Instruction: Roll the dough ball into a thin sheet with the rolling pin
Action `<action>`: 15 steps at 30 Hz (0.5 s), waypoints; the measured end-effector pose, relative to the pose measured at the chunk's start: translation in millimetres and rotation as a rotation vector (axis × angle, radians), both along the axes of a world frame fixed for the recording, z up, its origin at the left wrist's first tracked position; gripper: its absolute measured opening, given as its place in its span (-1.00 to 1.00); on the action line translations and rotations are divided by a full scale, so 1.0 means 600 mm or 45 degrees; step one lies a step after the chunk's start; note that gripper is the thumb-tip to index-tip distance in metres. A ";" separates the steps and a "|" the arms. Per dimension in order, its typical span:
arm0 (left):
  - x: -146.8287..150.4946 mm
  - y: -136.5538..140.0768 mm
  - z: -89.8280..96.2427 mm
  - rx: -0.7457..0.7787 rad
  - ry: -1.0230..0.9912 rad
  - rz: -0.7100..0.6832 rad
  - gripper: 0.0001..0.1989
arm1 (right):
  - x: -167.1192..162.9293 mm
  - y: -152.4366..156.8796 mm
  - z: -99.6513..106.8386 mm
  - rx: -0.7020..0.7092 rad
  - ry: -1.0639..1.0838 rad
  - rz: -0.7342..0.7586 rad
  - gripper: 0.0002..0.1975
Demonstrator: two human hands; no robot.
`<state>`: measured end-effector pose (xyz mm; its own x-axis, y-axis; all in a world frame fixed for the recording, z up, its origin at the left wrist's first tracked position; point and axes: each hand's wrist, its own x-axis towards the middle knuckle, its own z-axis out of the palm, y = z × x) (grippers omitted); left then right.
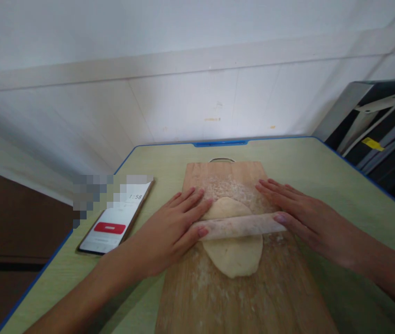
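Note:
A white rolling pin lies crosswise over a flattened piece of dough. The dough shows as an oval on both sides of the pin. At the pin's left end rests my left hand, open, its fingers stretched forward and its thumb along the near side. My right hand lies over the right end, likewise open with fingers extended and the thumb on the pin. Both palms hide the ends of the pin. Beneath everything is a wooden cutting board dusted with flour.
A smartphone with a lit screen lies on the pale green table, left of my left forearm. The table has a blue edge and meets a white wall at the back. Dark and grey panels lean at the right.

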<state>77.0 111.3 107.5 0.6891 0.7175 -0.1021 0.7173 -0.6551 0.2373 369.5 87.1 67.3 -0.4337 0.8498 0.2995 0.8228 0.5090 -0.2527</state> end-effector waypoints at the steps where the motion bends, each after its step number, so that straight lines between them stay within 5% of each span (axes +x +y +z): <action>1: 0.000 0.002 -0.001 -0.002 -0.008 0.005 -0.43 | 0.000 0.000 0.000 -0.004 0.006 0.002 -0.46; 15: -0.015 -0.001 -0.007 0.000 -0.005 -0.136 -0.37 | 0.019 -0.021 0.016 -0.241 -0.027 0.245 -0.50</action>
